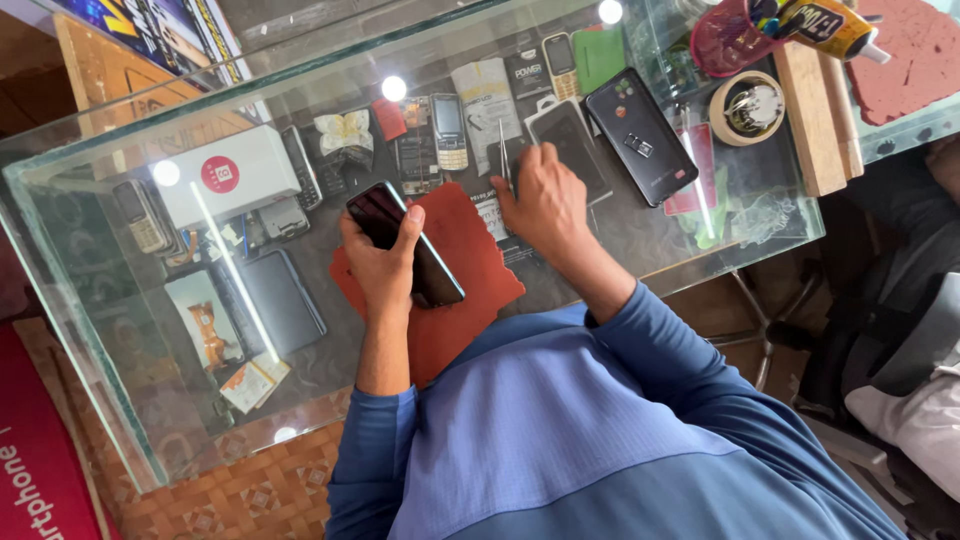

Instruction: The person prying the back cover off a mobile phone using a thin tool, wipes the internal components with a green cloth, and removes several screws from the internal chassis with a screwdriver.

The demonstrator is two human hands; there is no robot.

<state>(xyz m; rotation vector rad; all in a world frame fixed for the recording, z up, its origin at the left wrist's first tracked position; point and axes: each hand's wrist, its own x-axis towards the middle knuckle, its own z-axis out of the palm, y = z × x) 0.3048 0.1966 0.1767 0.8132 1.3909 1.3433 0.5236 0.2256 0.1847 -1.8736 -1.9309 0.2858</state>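
Two hands busy: left hand (385,262) grips a dark smartphone (405,242) mid-frame; right hand (545,205) pinches tweezers (503,152), phone seemingly unopened.

White box with red round label (232,176) under glass, dark phone screen (405,243)

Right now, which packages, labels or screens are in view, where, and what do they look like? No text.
Dark phone: glossy black screen, held in left hand over red mat.
White box: left, under the glass, round red label.
Black phone: right of right hand, small stickers.
Glue tube: top right, yellow-black label.
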